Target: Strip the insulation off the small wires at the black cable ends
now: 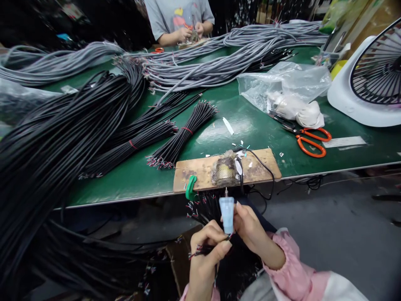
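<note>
My left hand point(208, 253) is closed around black cables point(200, 250), with coloured wire ends showing at its left and at the thumb tip. Just above the fingertips a pale blue tapered plastic piece point(227, 213) sits on the thin metal shaft of a small motor point(226, 171). My right hand point(250, 225) is closed beside the blue piece, thumb and fingers at its right edge. What those fingers hold, if anything, is hidden behind the piece. The motor is fixed to a wooden board point(196, 169) at the table's front edge.
On the green table point(200, 144) lie black cable bundles point(184, 133), long grey cables point(200, 71) and orange-handled scissors point(313, 142). A white fan point(351, 96) stands right. A green clamp point(190, 187) grips the board. Across the table, a person's hands point(191, 33) work.
</note>
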`<action>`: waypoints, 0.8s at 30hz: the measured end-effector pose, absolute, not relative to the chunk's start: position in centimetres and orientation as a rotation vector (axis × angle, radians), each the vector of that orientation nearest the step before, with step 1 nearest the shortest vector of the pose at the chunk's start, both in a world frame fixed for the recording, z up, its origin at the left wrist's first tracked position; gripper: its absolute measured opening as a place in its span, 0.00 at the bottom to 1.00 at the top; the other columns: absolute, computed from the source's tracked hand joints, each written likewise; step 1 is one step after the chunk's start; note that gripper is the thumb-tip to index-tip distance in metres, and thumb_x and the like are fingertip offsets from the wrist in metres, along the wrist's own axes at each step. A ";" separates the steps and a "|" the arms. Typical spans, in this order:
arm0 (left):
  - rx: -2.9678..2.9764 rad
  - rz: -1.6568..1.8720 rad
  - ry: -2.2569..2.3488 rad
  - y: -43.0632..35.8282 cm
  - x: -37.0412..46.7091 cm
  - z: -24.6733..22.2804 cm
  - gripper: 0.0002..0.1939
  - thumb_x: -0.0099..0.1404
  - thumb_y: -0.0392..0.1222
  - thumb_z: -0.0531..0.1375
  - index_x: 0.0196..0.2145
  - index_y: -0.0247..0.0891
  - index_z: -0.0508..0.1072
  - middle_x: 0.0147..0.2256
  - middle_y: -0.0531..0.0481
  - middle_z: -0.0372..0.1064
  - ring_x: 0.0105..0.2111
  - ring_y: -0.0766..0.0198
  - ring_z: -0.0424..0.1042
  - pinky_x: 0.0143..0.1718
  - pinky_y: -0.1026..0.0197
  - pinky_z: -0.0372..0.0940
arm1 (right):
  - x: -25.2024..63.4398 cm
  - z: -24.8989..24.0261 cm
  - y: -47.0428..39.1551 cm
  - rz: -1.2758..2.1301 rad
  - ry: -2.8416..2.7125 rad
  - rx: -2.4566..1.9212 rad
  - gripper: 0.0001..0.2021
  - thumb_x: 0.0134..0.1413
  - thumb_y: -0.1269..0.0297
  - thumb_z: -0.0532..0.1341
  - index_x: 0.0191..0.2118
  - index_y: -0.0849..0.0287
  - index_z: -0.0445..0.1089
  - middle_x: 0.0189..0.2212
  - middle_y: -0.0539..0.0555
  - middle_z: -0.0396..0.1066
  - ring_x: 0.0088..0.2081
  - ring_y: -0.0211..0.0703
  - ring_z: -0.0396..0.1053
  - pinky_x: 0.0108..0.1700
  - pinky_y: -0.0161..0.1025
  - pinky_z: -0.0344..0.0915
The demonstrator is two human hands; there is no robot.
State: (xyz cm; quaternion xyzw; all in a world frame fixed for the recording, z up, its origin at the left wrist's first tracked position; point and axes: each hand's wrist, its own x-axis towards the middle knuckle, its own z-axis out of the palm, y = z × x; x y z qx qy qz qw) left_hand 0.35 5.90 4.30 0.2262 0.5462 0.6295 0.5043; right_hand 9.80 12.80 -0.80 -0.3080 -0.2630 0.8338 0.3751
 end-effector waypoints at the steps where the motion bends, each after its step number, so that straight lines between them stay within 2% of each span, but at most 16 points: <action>1: 0.543 1.510 1.330 5.7 0.3 4.2 0.15 0.51 0.48 0.75 0.21 0.38 0.77 0.24 0.53 0.64 0.26 0.65 0.62 0.29 0.64 0.59 | 10.1 -1.3 12.5 2.127 -0.687 -0.803 0.30 0.55 0.36 0.64 0.25 0.62 0.72 0.17 0.48 0.62 0.21 0.34 0.59 0.24 0.31 0.54; 4: 0.528 1.446 1.357 4.9 0.1 3.3 0.17 0.51 0.50 0.75 0.21 0.37 0.77 0.23 0.53 0.64 0.23 0.68 0.61 0.25 0.66 0.56 | 11.3 -2.5 11.6 2.097 -0.801 -0.815 0.25 0.56 0.42 0.67 0.26 0.63 0.73 0.18 0.47 0.61 0.21 0.32 0.56 0.25 0.31 0.52; 7: 0.529 1.282 1.346 3.7 -0.4 1.1 0.24 0.57 0.58 0.70 0.18 0.35 0.74 0.18 0.55 0.62 0.16 0.73 0.52 0.18 0.67 0.48 | 12.5 -2.8 10.8 2.056 -0.958 -0.796 0.22 0.58 0.45 0.67 0.30 0.63 0.75 0.19 0.46 0.61 0.21 0.32 0.55 0.26 0.32 0.52; 10: 0.647 1.079 1.373 2.7 -0.8 -1.2 0.25 0.63 0.58 0.66 0.20 0.34 0.76 0.15 0.56 0.59 0.15 0.71 0.54 0.18 0.66 0.53 | 13.2 -1.9 10.6 1.914 -1.216 -0.767 0.20 0.61 0.46 0.66 0.34 0.62 0.77 0.24 0.49 0.66 0.24 0.35 0.59 0.28 0.34 0.56; 14: 0.722 1.131 1.546 2.7 -0.4 -1.8 0.14 0.54 0.49 0.72 0.31 0.35 0.79 0.24 0.52 0.70 0.23 0.64 0.67 0.26 0.62 0.65 | 13.4 0.5 10.8 1.509 -1.712 -0.646 0.21 0.57 0.45 0.68 0.38 0.62 0.81 0.28 0.54 0.69 0.31 0.42 0.64 0.33 0.38 0.60; 17: 0.912 1.038 1.377 3.3 0.1 -0.8 0.11 0.56 0.43 0.70 0.24 0.34 0.74 0.24 0.52 0.67 0.25 0.64 0.65 0.26 0.64 0.62 | 13.1 1.6 10.5 1.335 -1.851 -0.590 0.19 0.62 0.49 0.66 0.33 0.62 0.81 0.27 0.55 0.70 0.32 0.43 0.65 0.34 0.39 0.61; 19: 0.930 1.093 1.309 3.4 0.1 -0.5 0.14 0.59 0.44 0.69 0.23 0.35 0.72 0.23 0.53 0.66 0.25 0.65 0.64 0.26 0.65 0.62 | 12.9 1.5 10.2 1.301 -1.794 -0.612 0.19 0.64 0.52 0.65 0.30 0.63 0.80 0.25 0.55 0.70 0.30 0.42 0.65 0.33 0.38 0.62; 24: 0.789 1.273 1.230 1.7 -0.4 -2.2 0.14 0.64 0.48 0.68 0.29 0.35 0.73 0.20 0.57 0.61 0.18 0.72 0.58 0.20 0.70 0.54 | 12.8 0.3 10.1 1.302 -1.624 -0.703 0.18 0.62 0.52 0.67 0.27 0.62 0.78 0.22 0.53 0.72 0.27 0.40 0.66 0.30 0.36 0.63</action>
